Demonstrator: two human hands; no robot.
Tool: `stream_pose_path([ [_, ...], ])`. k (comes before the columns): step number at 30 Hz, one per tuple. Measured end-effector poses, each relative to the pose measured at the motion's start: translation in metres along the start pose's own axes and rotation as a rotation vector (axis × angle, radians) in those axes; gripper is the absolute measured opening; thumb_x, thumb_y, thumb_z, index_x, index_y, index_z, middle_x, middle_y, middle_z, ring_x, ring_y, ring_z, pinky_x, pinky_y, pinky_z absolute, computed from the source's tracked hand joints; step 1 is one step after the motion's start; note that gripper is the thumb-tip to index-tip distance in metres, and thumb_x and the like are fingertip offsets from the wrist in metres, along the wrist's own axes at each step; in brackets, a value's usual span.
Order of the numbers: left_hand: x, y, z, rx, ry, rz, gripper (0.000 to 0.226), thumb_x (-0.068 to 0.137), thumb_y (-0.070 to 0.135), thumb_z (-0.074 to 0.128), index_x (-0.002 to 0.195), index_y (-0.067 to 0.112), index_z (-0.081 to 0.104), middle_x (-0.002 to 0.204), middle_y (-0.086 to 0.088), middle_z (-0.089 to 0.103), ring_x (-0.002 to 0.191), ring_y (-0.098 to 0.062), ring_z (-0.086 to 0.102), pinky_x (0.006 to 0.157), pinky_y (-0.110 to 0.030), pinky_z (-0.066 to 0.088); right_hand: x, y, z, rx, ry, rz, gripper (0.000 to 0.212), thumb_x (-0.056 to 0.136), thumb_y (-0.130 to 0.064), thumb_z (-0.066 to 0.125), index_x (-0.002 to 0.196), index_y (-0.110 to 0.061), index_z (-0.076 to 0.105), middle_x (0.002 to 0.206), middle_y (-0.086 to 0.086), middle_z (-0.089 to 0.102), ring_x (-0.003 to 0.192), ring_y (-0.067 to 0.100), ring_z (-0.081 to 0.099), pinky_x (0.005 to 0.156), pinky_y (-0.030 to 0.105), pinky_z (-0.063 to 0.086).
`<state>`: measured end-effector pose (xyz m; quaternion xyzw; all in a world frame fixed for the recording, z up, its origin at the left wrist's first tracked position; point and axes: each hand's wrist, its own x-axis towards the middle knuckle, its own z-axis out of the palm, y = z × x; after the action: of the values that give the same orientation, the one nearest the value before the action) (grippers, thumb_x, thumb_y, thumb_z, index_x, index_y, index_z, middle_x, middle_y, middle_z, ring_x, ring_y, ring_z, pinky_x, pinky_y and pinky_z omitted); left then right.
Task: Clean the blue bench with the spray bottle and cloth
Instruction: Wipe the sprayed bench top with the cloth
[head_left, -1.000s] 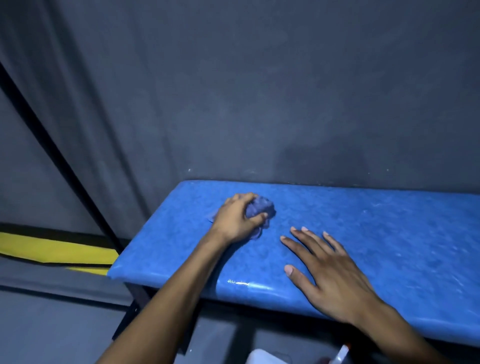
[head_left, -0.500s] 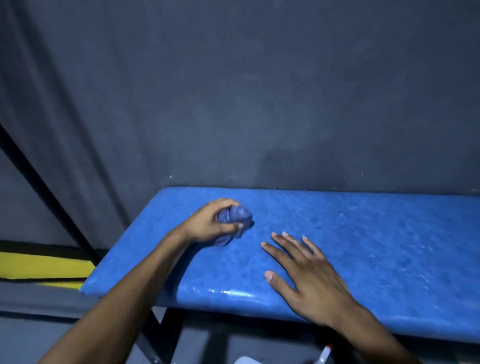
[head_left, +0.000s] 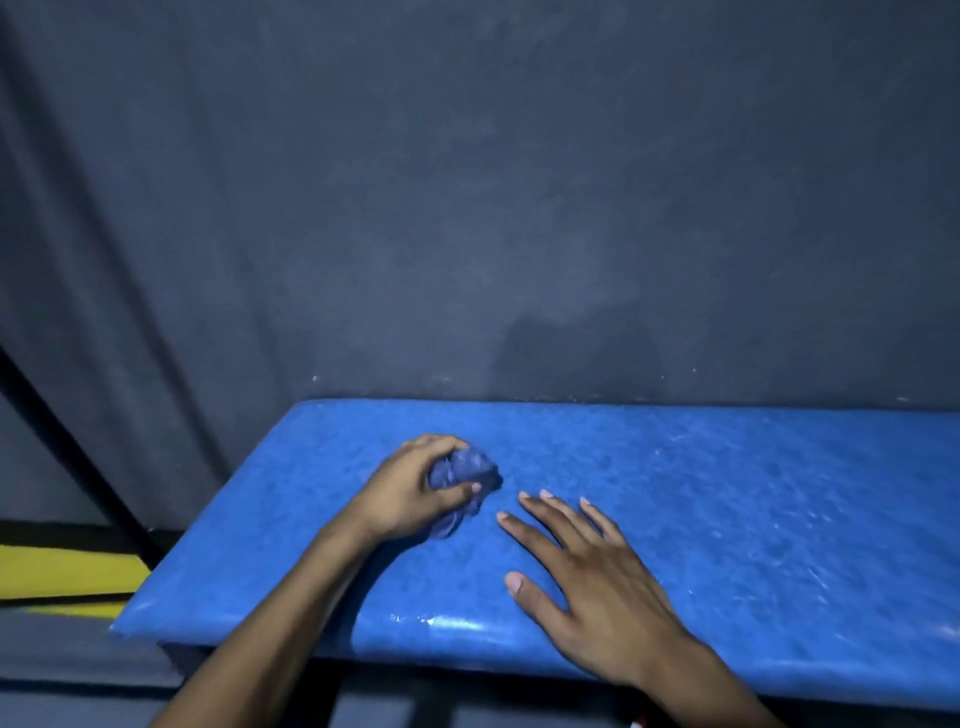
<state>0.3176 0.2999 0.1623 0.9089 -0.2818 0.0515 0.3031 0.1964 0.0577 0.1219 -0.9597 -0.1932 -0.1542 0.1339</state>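
The blue bench (head_left: 727, 519) runs from the lower left to the right edge, its glossy top against a dark wall. My left hand (head_left: 410, 493) is closed around a crumpled blue-purple cloth (head_left: 467, 475) and presses it on the bench near its left end. To the right of the cloth, my right hand (head_left: 587, 582) lies flat on the bench with fingers spread and nothing in it. The spray bottle is out of sight except perhaps a tiny red-white tip at the bottom edge (head_left: 636, 723).
A dark grey wall (head_left: 493, 208) rises directly behind the bench. A black diagonal bar (head_left: 67, 447) crosses at the left, with a yellow strip (head_left: 62, 569) low beside it. Dark floor and bench frame lie under the front edge.
My left hand has shifted the cloth a little along the bench's left part. My right hand stays flat on the bench. The bottle top seen at the bottom edge has nearly left view.
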Motion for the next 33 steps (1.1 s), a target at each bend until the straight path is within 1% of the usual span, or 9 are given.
stream_pose_path([
  [4,-0.046,-0.005,-0.018,-0.054,-0.1,0.078,0.036,0.086,0.044,0.08,0.116,0.028,0.068,0.123,0.015,0.068,0.119,-0.006,0.064,0.104,-0.027,0.049,0.0,0.0,0.001,0.005,-0.003,0.001,0.06,0.097,-0.066,0.027,0.153,-0.044,0.028,0.163,-0.015,0.026,0.152,0.005,0.012,0.122,0.04,0.011],
  [9,0.019,-0.029,-0.012,0.085,0.153,-0.205,0.068,0.074,0.07,0.056,0.123,0.022,0.066,0.123,0.0,0.068,0.119,-0.024,0.063,0.1,-0.034,0.048,0.001,-0.001,-0.002,0.009,-0.015,0.005,0.06,0.097,-0.066,0.028,0.152,-0.045,0.029,0.163,-0.015,0.025,0.152,0.006,0.012,0.122,0.039,0.007],
  [13,0.054,0.006,0.031,0.087,0.174,-0.289,0.046,0.09,0.046,0.068,0.127,0.022,0.061,0.129,-0.012,0.065,0.126,-0.032,0.059,0.1,-0.037,0.045,0.002,-0.001,-0.008,0.022,-0.038,0.001,0.058,0.098,-0.062,0.026,0.153,-0.043,0.03,0.164,-0.013,0.024,0.152,0.007,0.012,0.122,0.039,0.005],
  [19,-0.018,0.054,0.036,-0.027,0.174,-0.25,0.059,0.067,0.063,0.057,0.114,0.028,0.068,0.11,0.007,0.07,0.106,-0.015,0.065,0.089,-0.032,0.048,-0.005,-0.005,-0.016,0.02,0.001,0.005,0.048,0.099,-0.048,0.034,0.143,-0.034,0.049,0.154,-0.004,0.046,0.147,0.014,0.032,0.121,0.049,0.021],
  [21,-0.044,0.062,0.035,-0.048,0.193,-0.244,0.059,0.063,0.06,0.059,0.111,0.029,0.071,0.109,0.01,0.07,0.103,-0.013,0.066,0.089,-0.033,0.05,-0.009,-0.009,-0.025,0.021,0.011,-0.016,0.048,0.102,-0.047,0.03,0.141,-0.032,0.051,0.154,-0.004,0.046,0.148,0.014,0.03,0.122,0.05,0.016],
  [24,-0.066,0.074,0.029,-0.149,0.244,-0.332,0.043,0.063,0.047,0.069,0.105,0.038,0.072,0.107,0.01,0.075,0.1,-0.009,0.071,0.09,-0.032,0.055,-0.02,0.005,-0.055,0.081,0.045,0.044,0.052,0.102,-0.05,0.024,0.146,-0.032,0.046,0.159,-0.006,0.037,0.151,0.009,0.02,0.124,0.045,0.004],
  [29,-0.041,0.106,0.029,-0.269,0.296,-0.355,0.045,0.078,0.01,0.083,0.089,0.052,0.071,0.091,0.036,0.073,0.086,0.015,0.067,0.071,0.001,0.045,-0.066,0.097,-0.101,-0.098,-0.02,0.24,0.06,0.1,-0.058,0.022,0.154,-0.034,0.03,0.166,-0.006,0.021,0.153,0.012,0.011,0.122,0.043,0.0],
  [31,-0.017,0.125,0.042,-0.263,0.302,-0.342,0.038,0.082,0.007,0.081,0.088,0.042,0.069,0.085,0.041,0.071,0.083,0.011,0.069,0.07,0.002,0.044,-0.092,0.136,-0.108,-0.191,-0.084,0.345,0.066,0.097,-0.064,0.014,0.155,-0.035,0.026,0.166,-0.004,0.018,0.154,0.013,0.008,0.122,0.047,0.0],
  [33,0.004,0.147,0.067,-0.243,0.276,-0.31,0.026,0.078,0.023,0.081,0.094,0.039,0.069,0.092,0.036,0.073,0.093,-0.004,0.073,0.075,-0.004,0.048,-0.112,0.161,-0.105,-0.203,-0.136,0.441,0.075,0.092,-0.069,0.0,0.156,-0.037,0.023,0.167,-0.005,0.016,0.154,0.012,0.006,0.123,0.049,-0.001],
])
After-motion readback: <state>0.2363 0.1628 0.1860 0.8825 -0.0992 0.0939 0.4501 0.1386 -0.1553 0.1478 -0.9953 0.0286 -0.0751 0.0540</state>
